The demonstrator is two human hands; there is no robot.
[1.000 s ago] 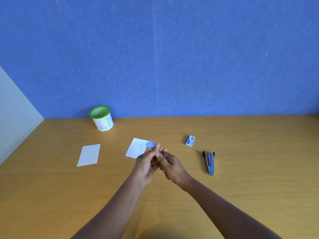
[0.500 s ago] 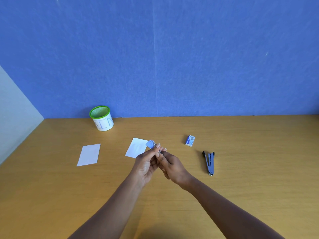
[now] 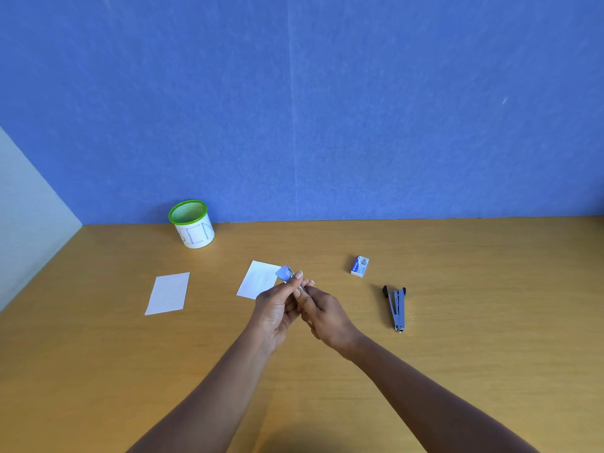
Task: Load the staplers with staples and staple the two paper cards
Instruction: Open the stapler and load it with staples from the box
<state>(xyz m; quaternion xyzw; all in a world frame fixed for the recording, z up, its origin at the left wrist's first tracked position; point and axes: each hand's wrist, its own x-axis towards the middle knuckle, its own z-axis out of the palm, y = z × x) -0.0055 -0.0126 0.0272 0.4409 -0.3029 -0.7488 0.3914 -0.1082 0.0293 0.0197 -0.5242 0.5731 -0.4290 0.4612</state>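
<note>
Both hands worked close together above the tabletop point(image 3: 457, 354), the left hand point(image 3: 273, 310) gripping a small blue stapler point(image 3: 284, 273) steady while the right hand point(image 3: 325, 318) pinched its metal channel, probably to seat staples, near one paper card point(image 3: 256, 282)

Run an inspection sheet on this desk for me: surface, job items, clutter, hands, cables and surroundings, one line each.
Surface: wooden desk, nothing spilled that I can see.
Job's things: held stapler, small and blue, up off the desk; open stapler lying flat at the right; staple box just beyond it; left card and right card lying flat, apart.
Clutter: green-rimmed cup, upright near the wall.
Hands: left hand and right hand both grip the held stapler.
Cables: nothing seen.
Surroundings: blue wall behind; pale panel at the left.
</note>
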